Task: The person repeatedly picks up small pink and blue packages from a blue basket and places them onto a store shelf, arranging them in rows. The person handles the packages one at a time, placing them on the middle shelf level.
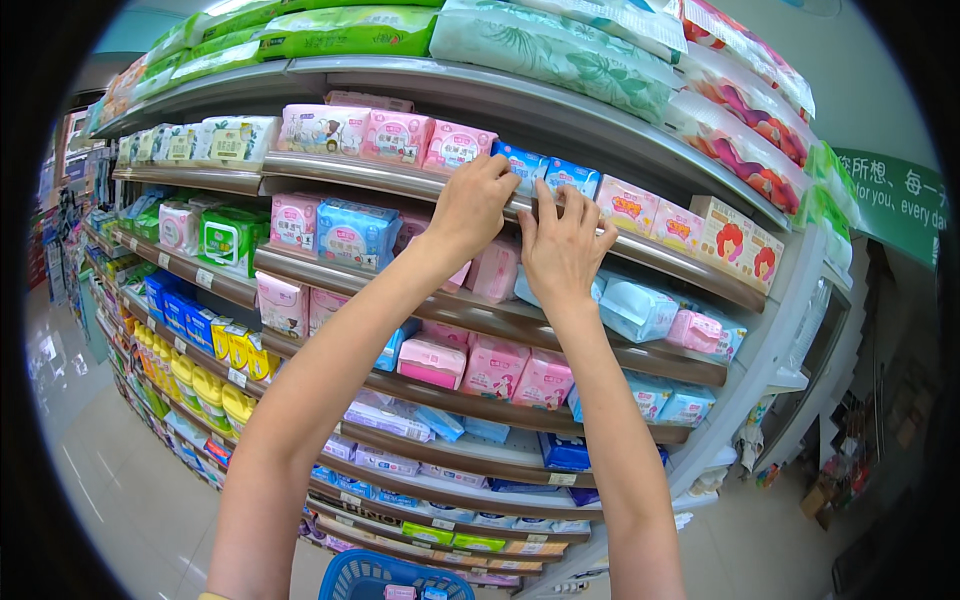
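Note:
My left hand (476, 196) reaches up to the second shelf from the top. Its curled fingers meet the left blue sanitary pad pack (519, 166), and whether they grip it is hidden. Beside it, my right hand (568, 244) has its fingers apart, with the tips at the lower front of another blue pack (571, 178) and over the brown shelf lip (652, 262). Pink pad packs (459, 146) stand just left of my left hand. To the right of my right hand are pink packs with orange and yellow print (628, 204).
Tissue packs (555, 71) pile on the top shelf above my hands. Lower shelves hold more packs (495, 367) and yellow-capped bottles (206, 390). A blue plastic basket (367, 562) with small packs inside stands below. A white shelf upright (780, 330) ends the unit at right.

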The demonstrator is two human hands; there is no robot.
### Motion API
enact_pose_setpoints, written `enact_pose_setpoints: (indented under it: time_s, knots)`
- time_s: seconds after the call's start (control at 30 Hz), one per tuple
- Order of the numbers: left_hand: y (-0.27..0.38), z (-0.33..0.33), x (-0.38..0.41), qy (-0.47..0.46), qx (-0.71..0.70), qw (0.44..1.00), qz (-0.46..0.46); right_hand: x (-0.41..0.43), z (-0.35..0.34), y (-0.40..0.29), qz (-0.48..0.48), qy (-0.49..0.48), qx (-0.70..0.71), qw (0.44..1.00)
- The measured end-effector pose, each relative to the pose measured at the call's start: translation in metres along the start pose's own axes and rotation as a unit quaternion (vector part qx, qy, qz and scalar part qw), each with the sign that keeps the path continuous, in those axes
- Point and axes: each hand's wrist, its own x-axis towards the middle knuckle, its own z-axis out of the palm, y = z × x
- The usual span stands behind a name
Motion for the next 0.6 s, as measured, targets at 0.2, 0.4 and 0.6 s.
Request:
enact_pose_setpoints:
  time_s: [0.2,0.4,0.6]
  knots:
    - [-0.002,0.001,0.002,-0.036,0.023,0.999,-0.026,0.01,-0.003,0.002,-0.003,-0.013,0.001,1.0]
    - [0.004,0.001,0.003,-0.07,0.084,0.993,-0.037,0.014,-0.001,0.009,0.013,-0.036,-0.021,0.999]
    - [0.002,0.002,-0.004,-0.036,0.098,0.994,-0.036,0.017,-0.005,0.007,0.039,-0.082,-0.017,0.996]
